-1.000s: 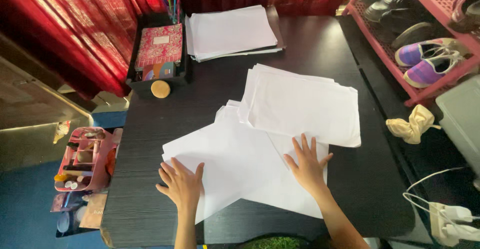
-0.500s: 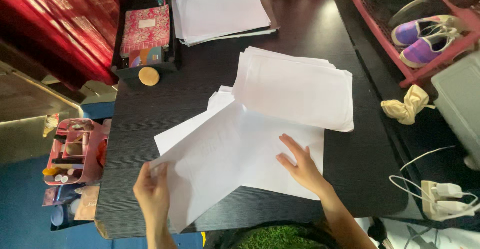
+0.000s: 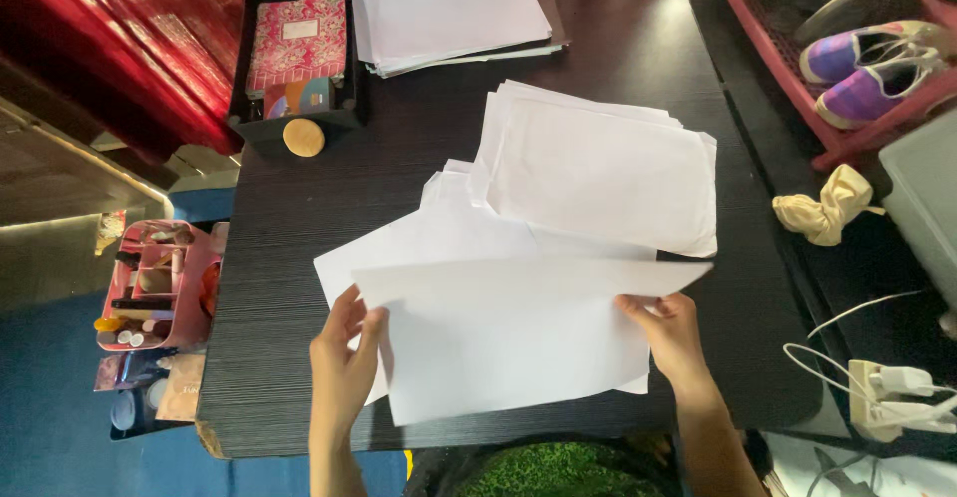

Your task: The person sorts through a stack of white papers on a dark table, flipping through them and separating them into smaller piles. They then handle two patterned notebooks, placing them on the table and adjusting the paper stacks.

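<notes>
We held 1 white sheet [image 3: 508, 332] lifted over the near edge of the black table [image 3: 279, 357], left hand [image 3: 344, 362] and right hand [image 3: 670, 332] pinching its sides. Loose sheets [image 3: 439, 233] lay beneath; 2 paper stacks [image 3: 598, 168] [image 3: 454, 8] lay farther away.

White paper sheet [image 3: 508, 332], black wood-grain table [image 3: 269, 357], red patterned notebook [image 3: 297, 42], purple shoes [image 3: 877, 68]
</notes>
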